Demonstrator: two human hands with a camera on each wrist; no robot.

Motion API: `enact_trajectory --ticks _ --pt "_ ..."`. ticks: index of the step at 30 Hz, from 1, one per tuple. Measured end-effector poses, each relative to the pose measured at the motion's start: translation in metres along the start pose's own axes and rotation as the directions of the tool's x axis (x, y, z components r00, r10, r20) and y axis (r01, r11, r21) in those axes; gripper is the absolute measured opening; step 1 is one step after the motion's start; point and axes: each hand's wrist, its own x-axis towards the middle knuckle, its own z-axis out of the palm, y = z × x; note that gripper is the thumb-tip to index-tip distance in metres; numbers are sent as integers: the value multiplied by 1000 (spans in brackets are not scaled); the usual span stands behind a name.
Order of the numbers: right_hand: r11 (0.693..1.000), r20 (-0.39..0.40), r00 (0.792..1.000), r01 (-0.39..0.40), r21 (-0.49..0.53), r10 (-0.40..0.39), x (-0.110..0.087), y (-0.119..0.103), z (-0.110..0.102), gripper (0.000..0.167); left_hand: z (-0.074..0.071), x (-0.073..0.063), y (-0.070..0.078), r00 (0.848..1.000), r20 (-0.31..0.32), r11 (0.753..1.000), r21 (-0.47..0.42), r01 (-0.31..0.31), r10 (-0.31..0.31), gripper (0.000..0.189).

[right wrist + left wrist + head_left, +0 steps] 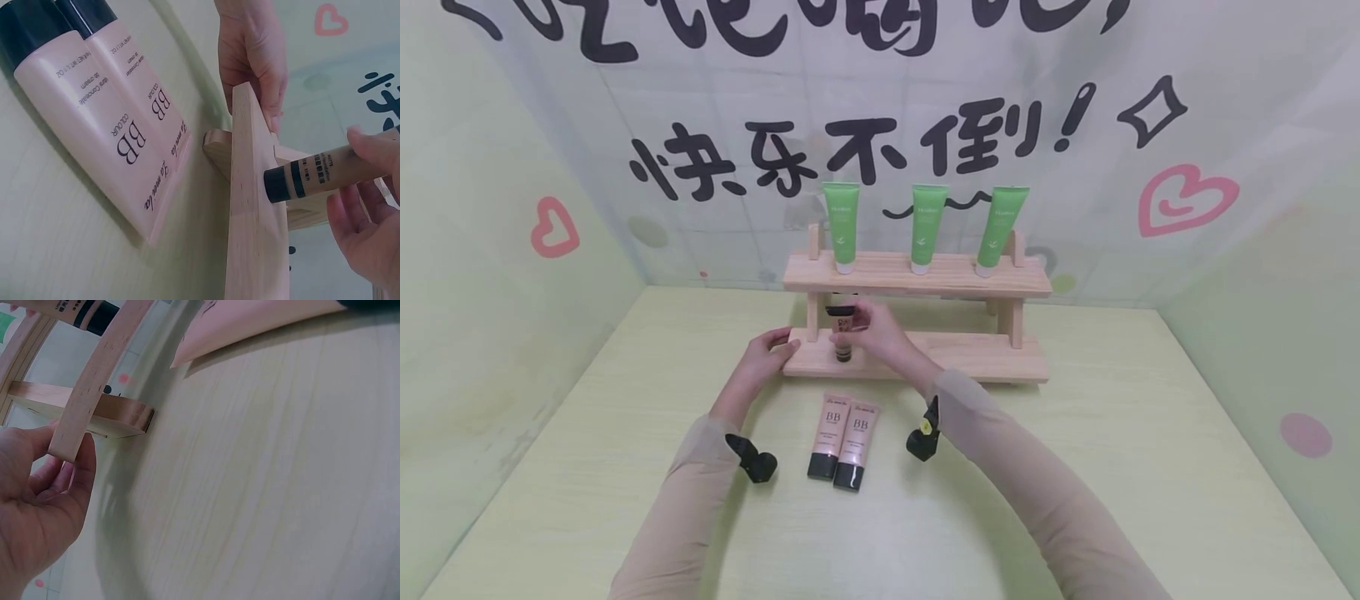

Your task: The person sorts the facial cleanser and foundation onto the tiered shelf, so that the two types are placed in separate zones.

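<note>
My right hand (880, 333) pinches a beige foundation tube (319, 172) between thumb and fingers. The tube stands cap down, its black cap right at the lower board of a two-tier wooden display rack (962, 358), near the left end. With thumb on one face and fingers on the other, my left hand (44, 500) grips the left end of that lower board. In front of the rack, two pink BB cream tubes (830, 433) lie side by side on the table, their black caps toward me.
Along the rack's top board (880, 271) stand three green tubes (929, 225), caps down and spaced apart. A pale wood-grain table (1112, 467) carries the rack. Behind it hangs a printed backdrop (715, 242) with black lettering, and side panels rise at left and right.
</note>
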Motion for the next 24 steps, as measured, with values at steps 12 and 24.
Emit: enact_trajectory --ticks 12,24 --pt "992 -43 994 -92 86 96 -14 12 -7 66 1 1 1 1000 8 1000 -12 -16 16 55" --pt "954 -60 954 -291 74 295 -43 21 -14 42 1 1 -1 1000 1 1000 -12 -5 5 56"
